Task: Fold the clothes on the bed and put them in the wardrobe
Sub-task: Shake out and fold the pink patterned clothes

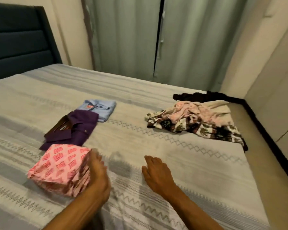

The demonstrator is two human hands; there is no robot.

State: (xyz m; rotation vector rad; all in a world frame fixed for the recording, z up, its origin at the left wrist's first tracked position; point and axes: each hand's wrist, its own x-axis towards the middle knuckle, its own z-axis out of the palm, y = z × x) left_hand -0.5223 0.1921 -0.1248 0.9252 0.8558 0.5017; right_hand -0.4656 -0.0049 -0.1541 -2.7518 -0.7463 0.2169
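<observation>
Striped bed carries a folded pink cloth; left hand, grip wide, presses its right side; right hand flat nearby.

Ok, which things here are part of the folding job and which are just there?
Job: pink garment, purple shirt, blue shirt, unfolded pile, bed.
Just there: curtains, headboard.

Bed with folded shirts, unfolded heap.

Head view, down onto bed.
</observation>
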